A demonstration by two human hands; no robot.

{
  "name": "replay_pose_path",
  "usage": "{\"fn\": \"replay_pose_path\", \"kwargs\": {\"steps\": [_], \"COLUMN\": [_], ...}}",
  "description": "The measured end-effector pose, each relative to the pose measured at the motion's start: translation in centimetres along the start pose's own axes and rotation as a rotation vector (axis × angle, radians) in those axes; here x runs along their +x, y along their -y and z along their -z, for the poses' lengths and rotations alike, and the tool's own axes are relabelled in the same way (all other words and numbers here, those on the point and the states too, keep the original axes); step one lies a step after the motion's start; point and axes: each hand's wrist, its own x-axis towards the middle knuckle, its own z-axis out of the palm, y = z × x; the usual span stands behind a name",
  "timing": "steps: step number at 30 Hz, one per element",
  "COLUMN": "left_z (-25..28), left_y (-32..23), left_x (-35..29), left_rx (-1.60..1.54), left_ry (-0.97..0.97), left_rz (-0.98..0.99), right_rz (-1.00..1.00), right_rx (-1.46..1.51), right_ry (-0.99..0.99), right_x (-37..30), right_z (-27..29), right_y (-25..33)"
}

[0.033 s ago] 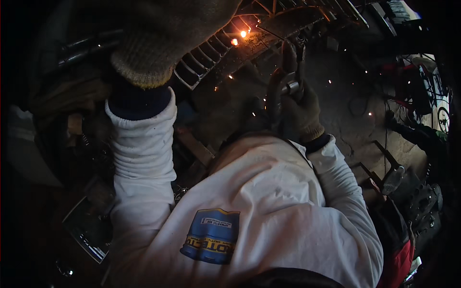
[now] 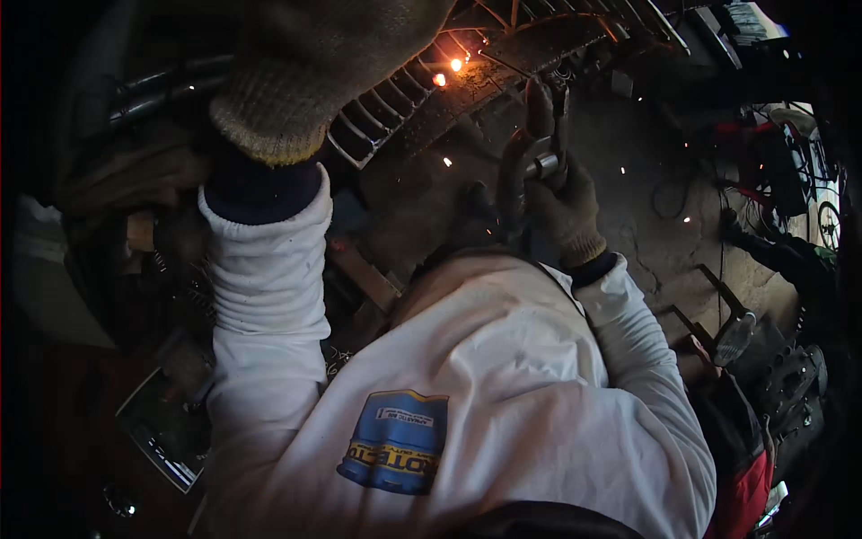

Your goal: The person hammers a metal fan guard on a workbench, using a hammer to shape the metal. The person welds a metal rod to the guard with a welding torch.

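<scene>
My right hand [image 2: 567, 205], in a worn knit glove, grips a welding electrode holder [image 2: 536, 148]. Its thin rod [image 2: 503, 65] reaches up to a dark metal grille [image 2: 386, 121] lying on the floor. Two orange spots glow on the grille at the weld [image 2: 455, 65], and small sparks lie scattered around it. My left hand [image 2: 314, 63], in a thick beige knit glove, is raised close to the camera at the top. Its fingers are out of sight, so whether it holds anything cannot be told. White sleeves cover both arms.
Metal pipes [image 2: 162, 85] lie at the upper left. Cables and a welding machine [image 2: 790, 153] sit at the right on the concrete floor [image 2: 646, 189]. Angle-iron pieces [image 2: 696, 314] and a small tool [image 2: 736, 337] lie near my right elbow. Dark clutter fills the left side.
</scene>
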Motion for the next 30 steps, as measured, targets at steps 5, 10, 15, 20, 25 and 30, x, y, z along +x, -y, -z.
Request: {"fn": "replay_pose_path", "kwargs": {"steps": [5, 10, 15, 20, 25, 30], "left_z": [0.1, 0.3, 0.3, 0.4, -0.2, -0.4], "left_y": [0.2, -0.2, -0.8, -1.0, 0.0, 1.1], "left_x": [0.5, 0.2, 0.1, -0.1, -1.0, -0.9], "left_rx": [0.090, 0.198, 0.171, 0.195, 0.156, 0.229], "left_ry": [0.070, 0.088, 0.033, 0.071, -0.004, -0.003], "left_rz": [0.053, 0.009, -0.034, -0.032, -0.152, -0.224], "right_rz": [-0.053, -0.012, -0.055, -0.047, -0.042, -0.100], "right_rx": [-0.110, -0.252, -0.287, -0.267, -0.320, -0.534], "right_ry": [0.054, 0.057, 0.069, 0.074, 0.085, 0.044], "right_x": [0.6, 0.6, 0.5, 0.3, 0.6, 1.0], "right_z": [0.5, 1.0, 0.9, 0.2, 0.0, -0.6], "right_y": [0.2, -1.2, -1.6, -0.8, 0.2, 1.3]}}
